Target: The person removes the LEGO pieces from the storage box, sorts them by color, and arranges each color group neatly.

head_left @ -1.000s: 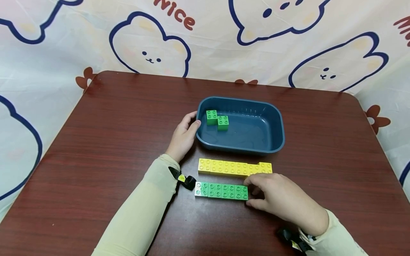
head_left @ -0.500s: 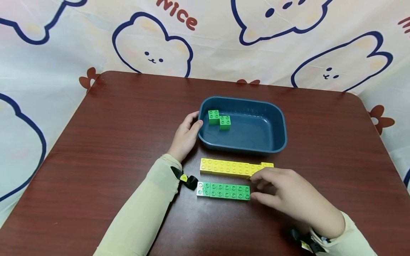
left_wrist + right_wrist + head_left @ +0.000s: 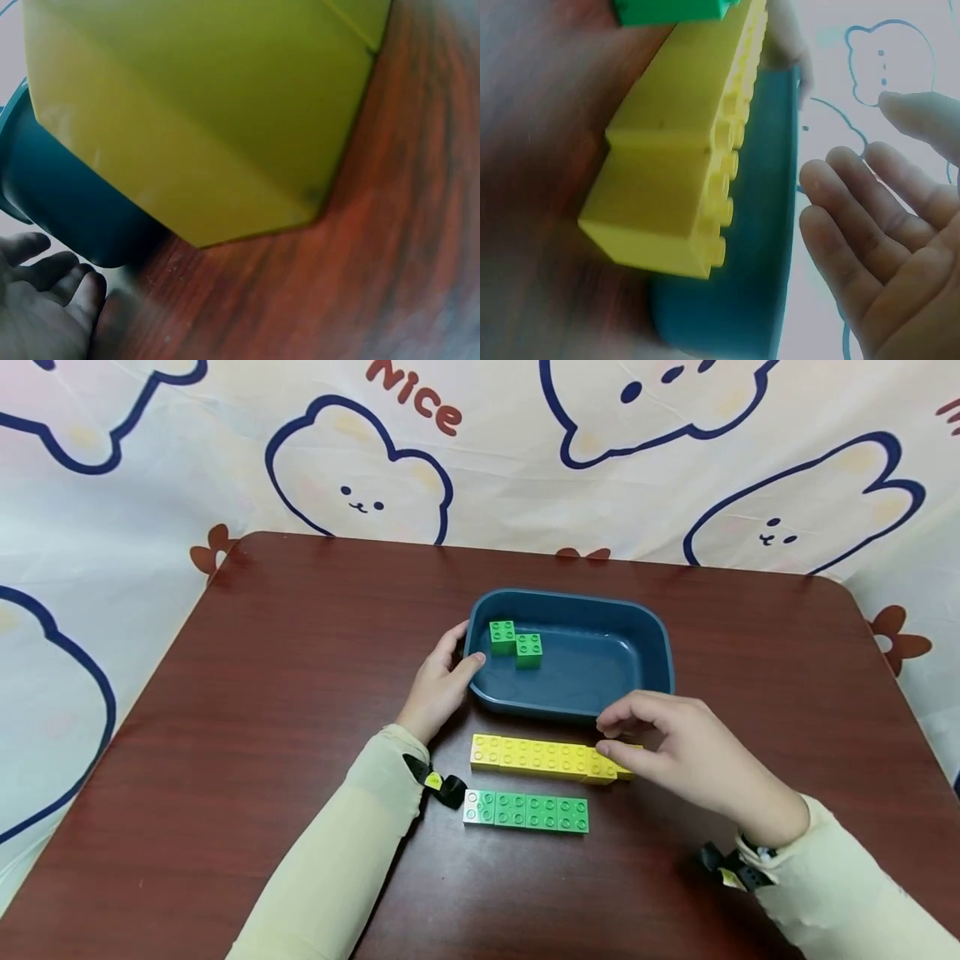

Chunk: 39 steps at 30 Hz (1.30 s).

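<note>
My left hand (image 3: 442, 685) holds the left end of a blue plastic bin (image 3: 555, 700), its thumb over the rim and its fingers along the outer wall. Two green toy bricks (image 3: 516, 644) sit in the bin's left part. My right hand (image 3: 675, 743), fingers loosely bent and holding nothing, hovers over the right end of a row of yellow toy bricks (image 3: 536, 756), partly hiding it. In the right wrist view the fingers (image 3: 855, 240) are spread apart beside the bin. Nearer to me lies a row of green toy bricks (image 3: 525, 812), joined end to end.
Everything stands on a dark reddish-brown table (image 3: 315, 643). A white curtain (image 3: 495, 460) with cartoon bears hangs behind its far edge. In the left wrist view, yellow bricks (image 3: 202, 127) loom close and hide part of the bin.
My right hand has left the right end of the green row and moved up and away from me, over the yellow row's end. My left hand stays at the bin.
</note>
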Motion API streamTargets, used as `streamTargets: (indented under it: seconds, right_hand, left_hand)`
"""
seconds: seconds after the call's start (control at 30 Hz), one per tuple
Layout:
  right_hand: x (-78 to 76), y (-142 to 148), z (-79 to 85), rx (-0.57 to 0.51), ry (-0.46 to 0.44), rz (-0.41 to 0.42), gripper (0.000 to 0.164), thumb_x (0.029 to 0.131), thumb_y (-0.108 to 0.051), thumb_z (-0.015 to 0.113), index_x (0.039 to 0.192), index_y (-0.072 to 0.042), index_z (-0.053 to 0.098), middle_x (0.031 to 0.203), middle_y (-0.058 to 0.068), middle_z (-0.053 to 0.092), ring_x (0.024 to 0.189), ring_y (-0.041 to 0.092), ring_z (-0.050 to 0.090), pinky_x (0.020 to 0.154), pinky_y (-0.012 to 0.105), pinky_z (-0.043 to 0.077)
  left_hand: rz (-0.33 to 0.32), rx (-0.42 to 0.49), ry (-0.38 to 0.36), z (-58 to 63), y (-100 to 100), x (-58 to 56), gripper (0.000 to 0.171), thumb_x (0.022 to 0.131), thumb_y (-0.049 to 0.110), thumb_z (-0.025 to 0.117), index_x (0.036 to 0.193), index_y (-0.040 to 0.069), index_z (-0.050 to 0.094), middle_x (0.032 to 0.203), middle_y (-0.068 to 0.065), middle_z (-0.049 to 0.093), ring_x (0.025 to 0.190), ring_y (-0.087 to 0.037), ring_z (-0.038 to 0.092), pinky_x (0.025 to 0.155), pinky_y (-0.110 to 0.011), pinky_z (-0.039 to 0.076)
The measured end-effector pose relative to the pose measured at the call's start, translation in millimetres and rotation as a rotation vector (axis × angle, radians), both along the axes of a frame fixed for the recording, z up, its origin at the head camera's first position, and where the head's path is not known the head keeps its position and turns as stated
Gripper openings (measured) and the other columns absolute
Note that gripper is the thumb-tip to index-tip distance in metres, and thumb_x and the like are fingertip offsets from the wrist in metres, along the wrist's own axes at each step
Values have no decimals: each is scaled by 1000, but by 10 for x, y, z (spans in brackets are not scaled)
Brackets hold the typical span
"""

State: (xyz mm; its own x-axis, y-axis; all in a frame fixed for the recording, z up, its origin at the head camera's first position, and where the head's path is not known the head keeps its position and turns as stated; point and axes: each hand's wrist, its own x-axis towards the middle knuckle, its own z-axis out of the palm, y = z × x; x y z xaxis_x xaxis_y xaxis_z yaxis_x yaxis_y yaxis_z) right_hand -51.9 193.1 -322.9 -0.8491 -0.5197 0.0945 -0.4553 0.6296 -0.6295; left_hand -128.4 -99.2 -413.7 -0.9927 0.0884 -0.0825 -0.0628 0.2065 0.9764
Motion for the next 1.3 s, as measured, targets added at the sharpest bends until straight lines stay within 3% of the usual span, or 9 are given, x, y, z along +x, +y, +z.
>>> streamTargets:
  seconds: [0.17, 0.37, 0.6, 0.97, 1.3]
  right_hand:
    - [-161, -7, 33, 25, -2, -5, 16, 89, -15, 78, 104, -18, 72, 96, -11, 70, 86, 5, 64, 74, 36, 58]
    - [-397, -70, 42, 40, -86, -47, 22, 93, -24, 75, 112, -13, 72, 106, 0, 71, 93, 12, 65, 84, 45, 55]
    - [-612, -130, 8, 58, -177, -68, 25, 94, -23, 74, 116, -12, 70, 107, 1, 70, 95, 16, 64, 86, 40, 55]
    - [-865, -315, 20, 121, -172, -47, 29, 93, -20, 74, 119, -9, 67, 109, 5, 70, 97, 18, 65, 87, 41, 56]
    - [-1055, -455, 34, 178, -204, -84, 32, 93, -21, 75, 121, -9, 66, 112, 6, 69, 100, 20, 64, 87, 42, 56]
  left_hand:
    - [1, -25, -9, 5, 6, 9, 53, 103, 26, 52, 155, 26, 41, 155, 7, 43, 144, -12, 34, 117, -46, 28]
    - [12, -19, -12, -4, 5, 8, 51, 104, 26, 50, 154, 26, 42, 154, 7, 44, 143, -11, 35, 117, -45, 29]
    - [7, -16, -12, -12, 3, 14, 51, 104, 25, 48, 154, 26, 41, 154, 7, 44, 143, -11, 35, 117, -45, 28]
    - [18, -13, 8, -1, -7, 6, 49, 103, 23, 50, 152, 24, 45, 152, 6, 47, 141, -11, 37, 117, -43, 29]
    - [18, 9, 6, 1, -12, 8, 49, 103, 22, 50, 152, 22, 45, 150, 3, 49, 139, -13, 41, 115, -44, 32]
